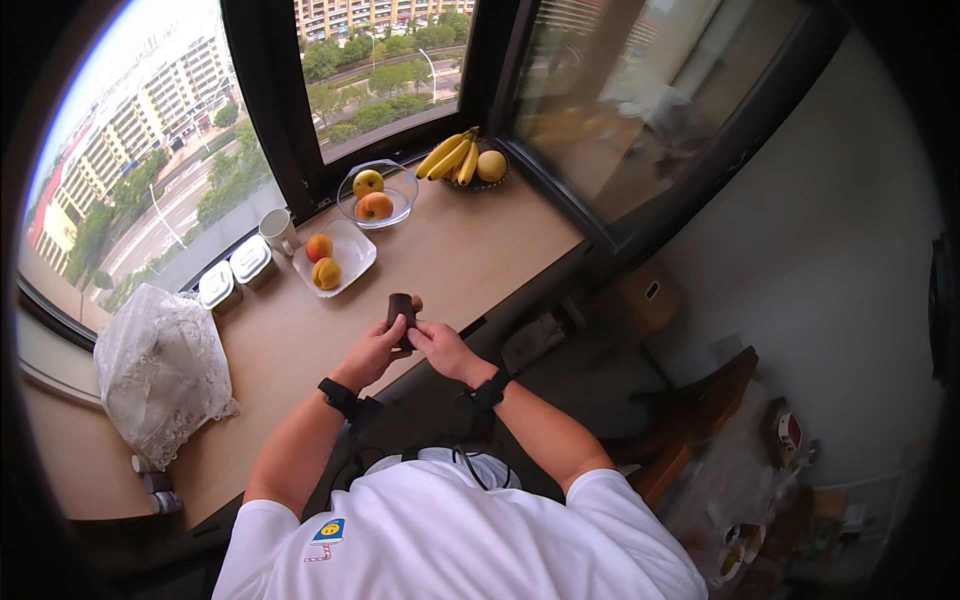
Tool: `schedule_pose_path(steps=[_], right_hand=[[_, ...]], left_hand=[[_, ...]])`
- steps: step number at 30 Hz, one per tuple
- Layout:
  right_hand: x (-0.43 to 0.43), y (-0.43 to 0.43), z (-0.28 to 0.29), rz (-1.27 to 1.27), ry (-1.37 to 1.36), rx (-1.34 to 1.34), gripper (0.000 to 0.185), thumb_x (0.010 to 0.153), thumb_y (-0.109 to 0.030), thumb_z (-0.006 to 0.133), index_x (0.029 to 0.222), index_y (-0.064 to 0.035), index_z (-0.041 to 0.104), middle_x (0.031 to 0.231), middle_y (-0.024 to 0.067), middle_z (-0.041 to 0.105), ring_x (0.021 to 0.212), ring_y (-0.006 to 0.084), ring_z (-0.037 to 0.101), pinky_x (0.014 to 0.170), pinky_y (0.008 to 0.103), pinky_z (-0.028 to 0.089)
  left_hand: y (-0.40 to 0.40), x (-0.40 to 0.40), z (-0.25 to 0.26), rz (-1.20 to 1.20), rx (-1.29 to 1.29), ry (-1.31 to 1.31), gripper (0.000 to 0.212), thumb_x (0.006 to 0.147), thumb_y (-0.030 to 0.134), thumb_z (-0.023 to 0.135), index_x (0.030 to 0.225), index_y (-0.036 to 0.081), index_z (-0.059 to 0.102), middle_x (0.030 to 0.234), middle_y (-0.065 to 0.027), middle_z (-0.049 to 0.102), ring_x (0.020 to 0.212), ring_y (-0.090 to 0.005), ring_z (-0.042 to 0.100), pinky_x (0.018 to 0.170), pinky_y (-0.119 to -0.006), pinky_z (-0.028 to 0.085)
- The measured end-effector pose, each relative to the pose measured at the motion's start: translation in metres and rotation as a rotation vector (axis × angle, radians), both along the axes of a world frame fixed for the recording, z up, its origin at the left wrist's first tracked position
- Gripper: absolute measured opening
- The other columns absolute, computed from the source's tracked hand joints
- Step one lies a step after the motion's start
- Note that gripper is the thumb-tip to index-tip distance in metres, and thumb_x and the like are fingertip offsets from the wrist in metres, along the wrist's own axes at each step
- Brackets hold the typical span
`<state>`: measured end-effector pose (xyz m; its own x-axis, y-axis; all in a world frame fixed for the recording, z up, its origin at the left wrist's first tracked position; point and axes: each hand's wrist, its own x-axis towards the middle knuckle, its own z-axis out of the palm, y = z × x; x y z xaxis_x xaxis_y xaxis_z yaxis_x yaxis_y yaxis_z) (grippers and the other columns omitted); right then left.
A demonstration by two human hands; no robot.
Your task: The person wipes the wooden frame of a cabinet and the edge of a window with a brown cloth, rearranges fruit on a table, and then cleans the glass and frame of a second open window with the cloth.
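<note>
A small dark brown object [401, 305], roughly tube-shaped, is gripped between both my hands above the front edge of the wooden counter [465, 255]. My left hand [370, 354] has its thumb laid along the near side of it. From the other side, my right hand [448, 350] pinches its lower part, and fingers wrap behind it. What the object is I cannot tell. Beyond the hands lies a white square plate [351, 264] carrying a peach [326, 273] and a redder round fruit [319, 247].
Along the window stand two lidded containers [251, 257], a white mug [277, 229], a glass bowl [405, 201] with two fruits, and a basket [471, 184] with bananas [450, 159]. A lace cover [165, 367] sits left. An open window sash [637, 217] juts over the right end.
</note>
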<state>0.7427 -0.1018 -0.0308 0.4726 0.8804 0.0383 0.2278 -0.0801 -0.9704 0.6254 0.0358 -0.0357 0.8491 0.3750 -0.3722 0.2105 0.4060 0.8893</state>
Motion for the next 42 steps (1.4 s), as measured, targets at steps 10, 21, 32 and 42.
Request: schedule_pose_path(steps=[10,21,32,42], right_hand=[[0.125,-0.080,0.011,-0.471,0.289,0.310,0.034,0.099,-0.024,0.065,0.119,0.0039,0.062,0.100,0.0026,0.067,0.094,0.0091,0.062,0.087,0.0247,0.049],[0.279,-0.236,0.125,-0.900,-0.552,0.225,0.019,0.091,-0.015,0.070,0.088,0.0035,0.068,0.090,0.0107,0.065,0.081,0.0243,0.062,0.076,0.0364,0.049],[0.324,-0.286,0.272,-1.448,-0.784,0.294,0.017,0.091,-0.015,0.073,0.094,0.0013,0.074,0.084,0.0018,0.063,0.066,0.0110,0.054,0.062,0.0267,0.045],[0.362,-0.191,0.296,-1.034,-1.296,0.233,0.072,0.101,-0.020,0.048,0.156,0.0067,0.008,0.157,0.0333,0.021,0.146,0.0511,0.022,0.119,0.0510,0.022]], left_hand=[[-0.059,0.143,0.063,-0.370,0.294,0.199,0.040,0.106,0.030,0.050,0.130,-0.001,0.057,0.122,-0.0062,0.065,0.102,-0.0153,0.064,0.089,-0.032,0.054],[-0.147,0.311,0.171,-0.350,0.941,-0.334,0.022,0.097,0.017,0.062,0.105,-0.003,0.068,0.082,-0.0172,0.068,0.070,-0.0157,0.057,0.068,-0.035,0.050],[-0.190,0.414,0.306,0.009,1.218,-0.701,0.026,0.086,0.030,0.071,0.091,0.005,0.072,0.086,-0.0162,0.068,0.083,-0.0377,0.064,0.071,-0.044,0.051],[-0.186,0.470,0.355,0.184,1.178,-0.923,0.025,0.086,0.028,0.070,0.088,0.003,0.069,0.082,-0.0176,0.068,0.079,-0.0403,0.065,0.068,-0.046,0.051]])
